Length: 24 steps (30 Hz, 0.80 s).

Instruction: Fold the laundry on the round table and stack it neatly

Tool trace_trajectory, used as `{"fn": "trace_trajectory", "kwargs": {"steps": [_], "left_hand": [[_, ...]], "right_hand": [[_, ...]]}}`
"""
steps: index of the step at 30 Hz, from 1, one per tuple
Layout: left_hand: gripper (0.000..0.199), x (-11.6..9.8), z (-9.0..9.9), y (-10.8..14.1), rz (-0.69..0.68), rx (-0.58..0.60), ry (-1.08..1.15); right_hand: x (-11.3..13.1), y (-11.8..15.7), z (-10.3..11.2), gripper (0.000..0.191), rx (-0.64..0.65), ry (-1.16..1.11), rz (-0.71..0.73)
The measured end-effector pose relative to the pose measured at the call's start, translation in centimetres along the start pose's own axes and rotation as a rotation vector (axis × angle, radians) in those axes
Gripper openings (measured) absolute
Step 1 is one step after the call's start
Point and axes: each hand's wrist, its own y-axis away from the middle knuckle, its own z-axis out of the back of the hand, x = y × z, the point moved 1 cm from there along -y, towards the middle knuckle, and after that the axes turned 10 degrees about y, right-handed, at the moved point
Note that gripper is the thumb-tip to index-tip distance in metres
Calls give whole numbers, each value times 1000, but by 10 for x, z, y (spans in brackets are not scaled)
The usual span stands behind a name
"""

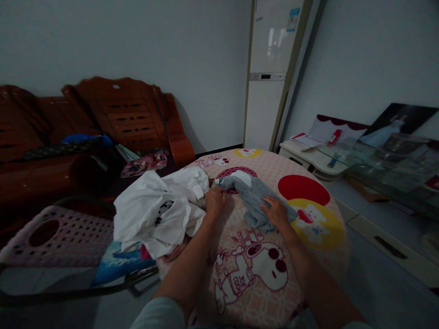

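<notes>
A grey garment (252, 196) with a white patch near its top lies crumpled on the round table with a pink patterned cloth (240, 246). My left hand (216, 201) is closed on the garment's left end, beside a heap of white cloth (157, 210) with black marks. Over the right part of the grey garment, my right hand (275, 212) rests with its fingers spread. The white heap hangs over the table's left edge.
A woven chair (68, 233) with a blue item (118, 262) stands at the left, before a wooden sofa (126, 114). Behind is a tall white appliance (265, 109). A glass-topped cabinet (380, 160) holds papers and a picture at the right.
</notes>
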Motion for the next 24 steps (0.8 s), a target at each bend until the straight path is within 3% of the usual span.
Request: {"fn": "trace_trajectory", "kwargs": {"steps": [3,6,10,17,21,24], "left_hand": [[24,-7,-25,10,122,18,34],[23,-8,-40,14,103,49,117],[26,1,-40,12,139,33,210],[26,7,-43,7,135,-13,266],[25,7,-43,7,153,-16,300],[25,9,-41,7,154,33,383]], "right_hand": [[0,1,2,32,-1,-9,-5],[3,4,3,40,4,-2,40],[18,6,5,52,77,114,115],[52,-5,11,50,250,404,186],[58,-13,10,42,265,430,172],[52,-22,5,38,211,327,74]]}}
